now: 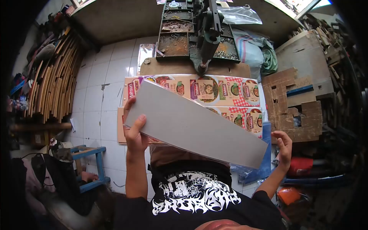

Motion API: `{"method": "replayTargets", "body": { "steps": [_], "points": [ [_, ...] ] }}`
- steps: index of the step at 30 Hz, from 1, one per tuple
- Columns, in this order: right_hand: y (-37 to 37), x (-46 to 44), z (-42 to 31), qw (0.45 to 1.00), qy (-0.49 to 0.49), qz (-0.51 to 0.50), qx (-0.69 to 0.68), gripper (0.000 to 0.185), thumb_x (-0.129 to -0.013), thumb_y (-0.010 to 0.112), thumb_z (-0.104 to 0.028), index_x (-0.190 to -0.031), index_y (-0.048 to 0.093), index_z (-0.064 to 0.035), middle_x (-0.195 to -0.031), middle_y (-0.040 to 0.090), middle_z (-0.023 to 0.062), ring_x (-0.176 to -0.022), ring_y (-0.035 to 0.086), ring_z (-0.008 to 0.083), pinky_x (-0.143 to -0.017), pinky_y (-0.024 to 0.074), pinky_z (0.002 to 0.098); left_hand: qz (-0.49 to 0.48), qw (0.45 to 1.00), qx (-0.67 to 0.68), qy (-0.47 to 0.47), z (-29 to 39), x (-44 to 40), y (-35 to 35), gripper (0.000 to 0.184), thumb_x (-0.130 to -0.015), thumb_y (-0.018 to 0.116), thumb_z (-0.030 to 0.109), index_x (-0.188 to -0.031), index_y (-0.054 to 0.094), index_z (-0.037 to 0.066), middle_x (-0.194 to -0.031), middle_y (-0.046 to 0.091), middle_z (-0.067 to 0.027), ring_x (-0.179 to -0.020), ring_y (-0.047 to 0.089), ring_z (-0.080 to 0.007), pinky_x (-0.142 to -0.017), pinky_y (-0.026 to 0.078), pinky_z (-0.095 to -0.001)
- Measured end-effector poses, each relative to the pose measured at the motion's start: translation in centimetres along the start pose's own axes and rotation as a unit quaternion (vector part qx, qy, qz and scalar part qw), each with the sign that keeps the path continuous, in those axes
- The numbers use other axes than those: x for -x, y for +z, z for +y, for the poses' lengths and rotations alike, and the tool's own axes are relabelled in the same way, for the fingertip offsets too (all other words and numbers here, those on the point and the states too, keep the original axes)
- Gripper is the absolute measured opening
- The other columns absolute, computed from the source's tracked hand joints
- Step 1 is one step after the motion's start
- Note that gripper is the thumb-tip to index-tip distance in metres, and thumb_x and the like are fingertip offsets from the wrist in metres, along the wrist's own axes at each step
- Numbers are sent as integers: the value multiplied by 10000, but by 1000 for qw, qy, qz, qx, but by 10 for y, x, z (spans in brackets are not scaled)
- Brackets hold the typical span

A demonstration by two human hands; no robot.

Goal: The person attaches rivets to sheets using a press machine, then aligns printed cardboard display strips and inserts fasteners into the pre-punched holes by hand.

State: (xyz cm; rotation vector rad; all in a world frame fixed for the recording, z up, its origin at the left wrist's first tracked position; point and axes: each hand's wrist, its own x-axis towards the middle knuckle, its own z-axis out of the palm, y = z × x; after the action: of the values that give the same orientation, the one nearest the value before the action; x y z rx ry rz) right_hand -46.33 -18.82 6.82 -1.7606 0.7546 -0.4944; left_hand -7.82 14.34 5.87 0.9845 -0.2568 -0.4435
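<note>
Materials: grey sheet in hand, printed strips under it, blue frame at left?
Grey sheet: probably paperboard, matte; plain, uniform face, thin edge.
Printed strips: likely card, perhaps film-coated; colour print, shiny edges.
Blue frame: seemingly painted wood; squared bars, though metal is possible.

White square-tile floor [90,97], dark grout lines, one chipped dark patch [104,86] left of centre. Plain grey-brown wall [115,25] across the far end. Glazing at both upper corners: left window [81,2] only a sliver, right window [314,4] wider, washed out bright. Daylight from up there; both sides much dimmer. Left: long row of thin brown boards [57,76], on edge and tilted, wooden beam [42,126] below. Blue stool [92,151] at lower left, on the tiles. Right: notched brown panel [276,86], bigger pale panel [299,50] beyond, scrap-wood pile [341,65] in shadow at the edge.
</note>
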Motion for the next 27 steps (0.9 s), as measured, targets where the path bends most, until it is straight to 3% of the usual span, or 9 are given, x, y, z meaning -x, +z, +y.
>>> {"method": "replayTargets", "body": {
  "steps": [5, 9, 11, 12, 15, 17, 18, 21, 27],
  "points": [
    [67, -20, -44, 986, -36, -130, 97, 521, -886, 681, -137, -1357, 507, 0, -1155, 663, 170, -1166, 602, 257, -1011, 440, 379, -98, 990, 50, -90, -30, -6, 35, 601, -870, 597, 24, -1429, 392, 108, -1349, 464, -127, -1245, 505, -246, -1036, 474, -368],
    [107, -29, -47, 984, -11, -149, 93, 601, -855, 706, -98, -1411, 480, -62, -1142, 669, 178, -1129, 619, 261, -980, 461, 377, -168, 959, 97, -208, -50, -22, 48, 659, -858, 640, 41, -1455, 386, 154, -1350, 462, -112, -1276, 482, -258, -1077, 430, -403],
    [118, -30, -43, 989, -9, -132, 63, 653, -838, 719, -80, -1438, 464, -109, -1144, 672, 190, -1079, 636, 252, -940, 481, 351, -189, 952, 100, -218, -54, -33, 54, 653, -875, 631, 59, -1467, 371, 148, -1386, 441, -115, -1273, 489, -252, -1065, 446, -401],
    [119, -31, -53, 986, 55, -138, 71, 641, -843, 712, -65, -1435, 468, -65, -1155, 673, 194, -1043, 643, 229, -927, 482, 317, -190, 945, 88, -251, -54, -39, 57, 648, -888, 634, 72, -1472, 363, 146, -1391, 443, -117, -1256, 507, -241, -1025, 482, -392],
    [128, -35, -39, 991, 16, -110, 75, 619, -846, 703, -41, -1422, 480, -12, -1173, 675, 195, -1035, 653, 209, -924, 488, 306, -193, 928, 54, -314, -61, -60, 61, 658, -907, 650, 131, -1486, 339, 121, -1366, 494, -120, -1185, 579, -228, -943, 549, -398],
    [134, -38, -30, 994, 11, -89, 67, 606, -843, 702, -31, -1409, 490, 9, -1195, 671, 198, -1054, 652, 205, -936, 486, 310, -202, 906, 9, -372, -76, -74, 55, 620, -905, 664, 166, -1446, 377, 68, -1262, 574, -101, -1098, 629, -214, -903, 573, -407],
    [136, -40, -28, 996, 2, -66, 56, 594, -839, 702, -21, -1395, 500, 30, -1218, 666, 200, -1072, 651, 201, -949, 484, 314, -210, 903, -4, -376, -80, -80, 55, 552, -910, 658, 179, -1388, 426, 28, -1176, 620, -97, -1032, 658, -201, -882, 586, -410],
    [139, -51, -30, 996, -16, -53, 75, 591, -831, 709, -16, -1385, 510, 34, -1265, 643, 212, -1125, 635, 207, -971, 477, 315, -222, 896, 12, -383, -81, -91, 58, 512, -899, 668, 214, -1313, 468, -14, -1182, 617, -121, -1062, 648, -200, -919, 565, -395],
    [146, -69, -19, 998, 12, -40, 41, 561, -854, 689, -12, -1380, 506, 53, -1305, 614, 225, -1177, 610, 223, -1006, 457, 313, -191, 918, -19, -347, -84, -102, 56, 483, -911, 633, 171, -1315, 462, -30, -1192, 616, -144, -1061, 659, -228, -909, 574, -394]
  ]
}}
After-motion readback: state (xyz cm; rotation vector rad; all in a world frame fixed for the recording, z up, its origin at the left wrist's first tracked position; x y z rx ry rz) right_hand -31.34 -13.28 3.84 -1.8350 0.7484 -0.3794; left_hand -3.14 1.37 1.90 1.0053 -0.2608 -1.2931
